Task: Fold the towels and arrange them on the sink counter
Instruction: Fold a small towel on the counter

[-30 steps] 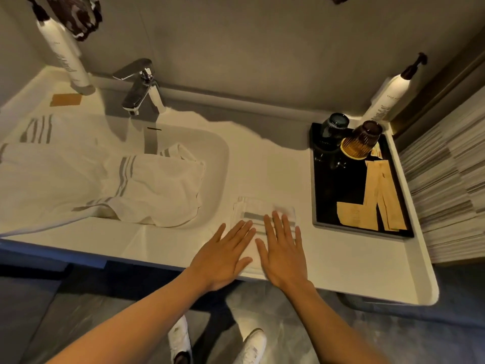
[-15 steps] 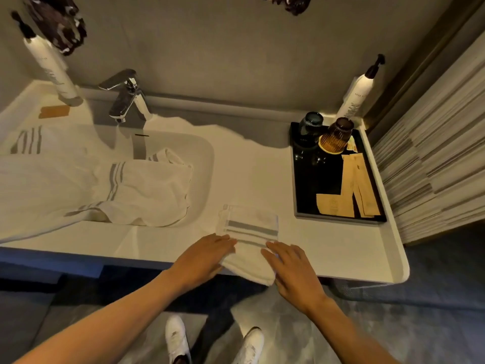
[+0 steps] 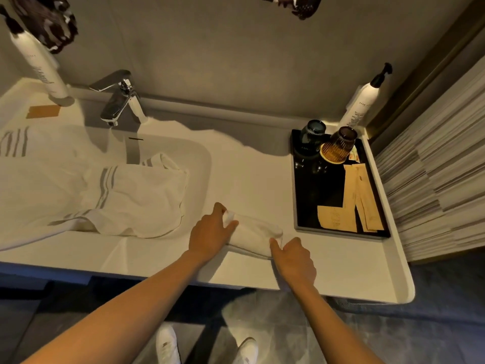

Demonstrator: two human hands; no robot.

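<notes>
**Rolling small towel on counter, both hands engaged**

Gripping the small white towel at both ends: left hand pinches the left end between thumb and fingers; right hand has fingers curled, index fingertip touching the right end. Whether the right thumb also clamps the cloth cannot be told. Hands sit well apart, the towel's length between them.

Towel form: compact roll or tight fold, lying flat on the sink counter, near the front edge, at about 6 o'clock of the counter's open area. It lies just to the 8 o'clock side of the black tray, not touching it.

Large white towel with grey stripes: unfolded, draped over the basin and the counter at 9 o'clock.

Other items:
- Faucet at 11 o'clock, behind the basin.
- Pump bottle at 1 o'clock, against the wall, behind the tray.
- Second white bottle at far 10 o'clock.
- Tray holds a blue glass, an amber glass, and tan paper packets.

White shoes visible on the floor below the counter edge.
</notes>
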